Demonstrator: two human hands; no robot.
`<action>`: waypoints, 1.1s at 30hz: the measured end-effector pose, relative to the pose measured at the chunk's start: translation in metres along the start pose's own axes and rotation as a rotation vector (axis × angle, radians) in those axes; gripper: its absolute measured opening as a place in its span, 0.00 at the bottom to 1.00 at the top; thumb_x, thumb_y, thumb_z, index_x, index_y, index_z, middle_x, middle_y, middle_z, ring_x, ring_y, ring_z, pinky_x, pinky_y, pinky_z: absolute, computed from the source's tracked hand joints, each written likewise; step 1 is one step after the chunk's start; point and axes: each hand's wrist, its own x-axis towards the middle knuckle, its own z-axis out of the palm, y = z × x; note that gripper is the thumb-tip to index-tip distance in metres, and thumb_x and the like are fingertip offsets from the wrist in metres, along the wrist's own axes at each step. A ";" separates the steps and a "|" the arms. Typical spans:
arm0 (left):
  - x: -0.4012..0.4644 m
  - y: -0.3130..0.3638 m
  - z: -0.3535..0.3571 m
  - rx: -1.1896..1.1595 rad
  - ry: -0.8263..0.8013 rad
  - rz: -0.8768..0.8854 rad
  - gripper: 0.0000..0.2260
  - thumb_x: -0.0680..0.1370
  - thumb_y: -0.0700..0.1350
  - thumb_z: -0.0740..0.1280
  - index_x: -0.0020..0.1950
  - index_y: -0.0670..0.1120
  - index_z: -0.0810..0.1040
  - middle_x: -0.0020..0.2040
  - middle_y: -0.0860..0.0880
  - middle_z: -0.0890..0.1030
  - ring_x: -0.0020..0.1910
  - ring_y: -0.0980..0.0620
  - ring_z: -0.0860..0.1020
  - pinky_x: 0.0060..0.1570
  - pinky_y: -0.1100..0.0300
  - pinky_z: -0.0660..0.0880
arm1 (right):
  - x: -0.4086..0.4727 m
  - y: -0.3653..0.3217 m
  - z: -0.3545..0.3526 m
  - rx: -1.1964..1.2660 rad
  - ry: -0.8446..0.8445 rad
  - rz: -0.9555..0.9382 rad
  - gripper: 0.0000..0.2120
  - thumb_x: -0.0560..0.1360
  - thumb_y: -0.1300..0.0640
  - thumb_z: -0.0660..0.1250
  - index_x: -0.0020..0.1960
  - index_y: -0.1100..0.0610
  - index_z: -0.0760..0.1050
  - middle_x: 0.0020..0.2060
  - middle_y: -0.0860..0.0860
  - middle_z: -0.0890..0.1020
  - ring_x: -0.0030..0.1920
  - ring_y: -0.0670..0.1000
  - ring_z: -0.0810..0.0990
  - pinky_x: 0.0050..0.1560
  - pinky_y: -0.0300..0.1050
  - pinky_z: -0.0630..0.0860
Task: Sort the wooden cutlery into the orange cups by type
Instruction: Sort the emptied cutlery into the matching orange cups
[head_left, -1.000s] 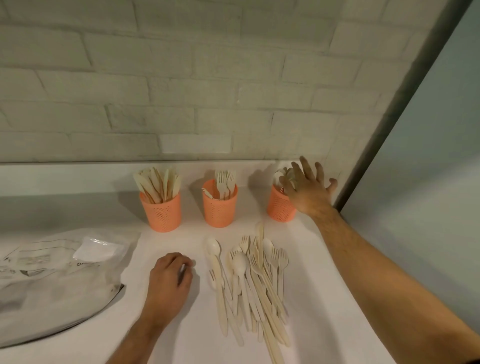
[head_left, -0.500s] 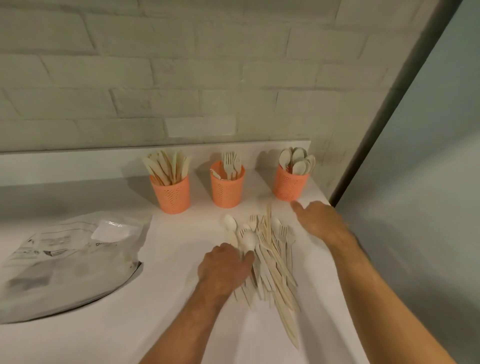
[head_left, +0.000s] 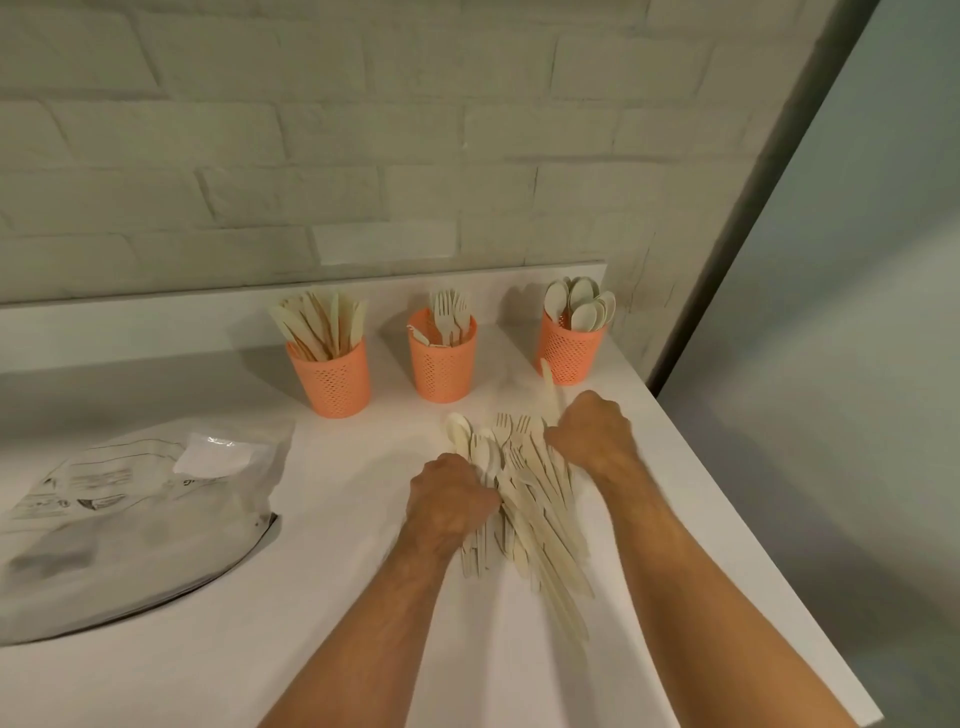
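Note:
Three orange perforated cups stand in a row at the back of the white table (head_left: 218, 649). The left cup (head_left: 332, 387) holds knives, the middle cup (head_left: 442, 371) forks, the right cup (head_left: 571, 358) spoons. A mixed pile of wooden cutlery (head_left: 535, 519) lies in front of them. My left hand (head_left: 449, 501) sits on the pile's left side with its fingers curled into the pieces; which piece they grip is hidden. At the pile's far right, my right hand (head_left: 592, 434) grips a wooden knife (head_left: 548, 387) that points toward the spoon cup.
A crumpled grey plastic bag (head_left: 130, 525) lies on the table's left side. The table's right edge (head_left: 737, 525) runs diagonally close to the pile. A white brick wall (head_left: 363, 156) with a low ledge stands right behind the cups.
My right hand came back from the spoon cup to the pile and closed on a knife. My left hand moved right onto the pile and curled its fingers.

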 end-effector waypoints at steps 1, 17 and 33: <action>0.001 0.000 0.000 -0.022 -0.004 -0.004 0.07 0.71 0.47 0.69 0.39 0.44 0.77 0.38 0.48 0.81 0.38 0.47 0.83 0.41 0.55 0.83 | -0.002 0.007 -0.004 -0.002 -0.017 0.010 0.12 0.72 0.51 0.72 0.49 0.58 0.75 0.44 0.53 0.81 0.44 0.55 0.82 0.39 0.47 0.78; 0.011 0.016 -0.001 0.018 0.026 -0.050 0.14 0.70 0.43 0.71 0.54 0.41 0.77 0.41 0.48 0.77 0.46 0.46 0.82 0.39 0.59 0.79 | -0.044 0.018 0.009 0.028 -0.239 0.062 0.27 0.66 0.48 0.79 0.56 0.60 0.74 0.47 0.52 0.79 0.48 0.51 0.80 0.47 0.45 0.80; 0.027 -0.014 -0.018 -0.447 0.030 -0.166 0.12 0.75 0.36 0.62 0.58 0.39 0.72 0.46 0.43 0.83 0.46 0.44 0.81 0.48 0.50 0.80 | -0.031 0.030 0.003 0.459 -0.382 0.253 0.08 0.74 0.66 0.66 0.52 0.65 0.78 0.35 0.57 0.83 0.31 0.50 0.82 0.30 0.40 0.75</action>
